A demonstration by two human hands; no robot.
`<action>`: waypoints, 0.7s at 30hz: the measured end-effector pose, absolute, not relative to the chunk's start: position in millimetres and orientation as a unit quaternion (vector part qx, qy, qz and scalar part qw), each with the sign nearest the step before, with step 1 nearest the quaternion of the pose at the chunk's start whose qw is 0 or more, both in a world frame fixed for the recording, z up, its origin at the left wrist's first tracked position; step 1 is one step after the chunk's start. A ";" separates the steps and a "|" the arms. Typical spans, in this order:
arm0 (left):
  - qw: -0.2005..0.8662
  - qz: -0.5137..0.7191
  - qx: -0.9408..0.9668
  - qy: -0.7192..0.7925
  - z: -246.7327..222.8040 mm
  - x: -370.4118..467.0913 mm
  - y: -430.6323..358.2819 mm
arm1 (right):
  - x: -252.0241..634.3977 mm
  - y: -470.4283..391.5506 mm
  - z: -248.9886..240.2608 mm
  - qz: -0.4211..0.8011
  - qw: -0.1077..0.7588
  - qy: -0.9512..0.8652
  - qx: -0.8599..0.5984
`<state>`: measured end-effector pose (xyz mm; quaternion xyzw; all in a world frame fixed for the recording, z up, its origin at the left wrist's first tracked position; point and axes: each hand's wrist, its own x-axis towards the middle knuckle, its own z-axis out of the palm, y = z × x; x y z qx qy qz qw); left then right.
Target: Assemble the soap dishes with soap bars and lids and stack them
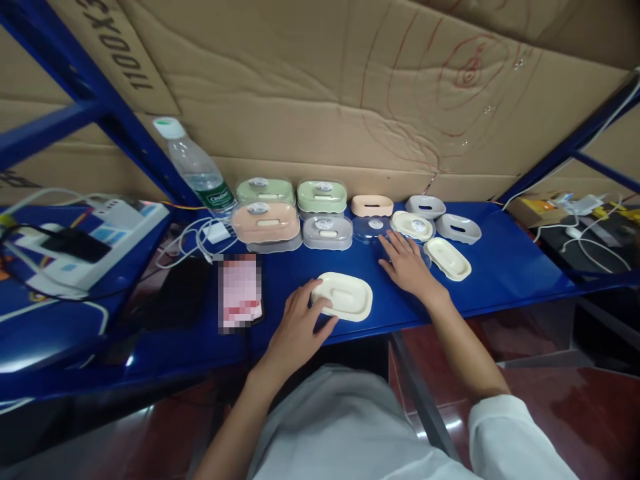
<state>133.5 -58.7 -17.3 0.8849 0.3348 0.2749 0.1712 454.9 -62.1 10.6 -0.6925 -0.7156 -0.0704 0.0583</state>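
Note:
My left hand point(303, 320) has its thumb and fingers at the left rim of a cream oval dish point(353, 297), which lies near the table's front edge with a raised bar in its middle. My right hand point(406, 263) reaches flat with fingers stretched over a clear plastic lid point(426, 257), partly hidden beneath it. Beyond its fingertips are another clear lid point(367, 230) with a sticker and a cream oval piece point(413, 227) under a stickered cover. Right of this hand rests a second cream dish point(447, 259).
Green point(323, 197), peach point(265, 223) and grey point(327, 233) lidded boxes stand at the back. Slotted peach point(373, 205) and grey point(459, 229) pieces lie right of them. A water bottle point(197, 167), white cable point(200, 237), phone point(240, 293) and power strip point(117, 227) are leftward. Cardboard point(300, 80) backs the blue table point(515, 273).

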 end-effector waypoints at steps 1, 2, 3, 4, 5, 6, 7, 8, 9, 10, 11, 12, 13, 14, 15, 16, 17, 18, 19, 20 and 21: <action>0.178 0.277 0.881 0.341 -18.1 132.4 -58.7 | 453.8 -55.9 11.1 -0.068 0.054 -0.705 -0.704; 0.184 0.279 0.876 0.347 -19.1 131.3 -58.9 | 453.4 -52.7 10.2 -0.066 0.055 -0.701 -0.708; 0.189 0.283 0.871 0.354 -20.2 130.3 -59.3 | 453.4 -52.4 8.2 -0.065 0.062 -0.705 -0.704; 0.191 0.288 0.867 0.360 -21.3 129.7 -59.9 | 453.7 -53.9 5.9 -0.066 0.070 -0.713 -0.695; 0.190 0.295 0.863 0.363 -22.3 129.5 -60.5 | 454.2 -56.1 4.1 -0.070 0.080 -0.720 -0.685; 0.187 0.301 0.860 0.366 -23.2 129.7 -61.2 | 455.0 -57.9 3.4 -0.077 0.089 -0.725 -0.679; 0.181 0.307 0.858 0.369 -23.9 130.1 -61.8 | 456.0 -57.9 4.5 -0.086 0.096 -0.725 -0.676; 0.174 0.311 0.857 0.372 -24.3 130.7 -62.3 | 457.0 -55.3 7.5 -0.094 0.101 -0.725 -0.675; 0.170 0.312 0.856 0.375 -24.3 131.3 -62.7 | 458.1 -49.6 12.5 -0.101 0.105 -0.725 -0.673; 0.168 0.313 0.855 0.377 -23.9 131.9 -63.0 | 459.2 -40.9 18.9 -0.106 0.109 -0.726 -0.671; 0.170 0.313 0.854 0.379 -23.2 132.2 -63.2 | 460.1 -29.6 26.1 -0.108 0.111 -0.729 -0.667; 0.177 0.310 0.853 0.381 -22.2 132.4 -63.4 | 461.0 -16.3 33.4 -0.110 0.112 -0.730 -0.665; 0.185 0.307 0.853 0.380 -21.0 132.4 -63.7 | 461.8 -2.0 39.7 -0.110 0.114 -0.728 -0.667; 0.196 0.301 0.853 0.379 -19.8 132.2 -63.9 | 462.4 12.5 44.5 -0.109 0.116 -0.721 -0.674; 0.208 0.293 0.854 0.376 -18.8 131.9 -64.2 | 462.9 26.4 47.2 -0.106 0.119 -0.712 -0.684; 0.221 0.285 0.855 0.374 -18.0 131.5 -64.4 | 463.4 38.9 47.9 -0.101 0.121 -0.701 -0.695; 0.233 0.279 0.855 0.371 -17.4 131.0 -64.4 | 464.0 49.3 47.0 -0.096 0.122 -0.690 -0.707; 0.244 0.276 0.853 0.370 -17.2 130.5 -64.4 | 465.1 57.3 45.4 -0.092 0.124 -0.681 -0.716; 0.254 0.274 0.850 0.371 -17.1 130.0 -64.2 | 466.6 62.5 43.9 -0.091 0.126 -0.674 -0.722; 0.265 0.274 0.846 0.373 -17.1 129.4 -64.0 | 468.8 64.6 43.6 -0.093 0.130 -0.669 -0.726; 0.274 0.276 0.842 0.374 -17.2 128.9 -63.6 | 471.3 63.5 45.1 -0.099 0.135 -0.661 -0.731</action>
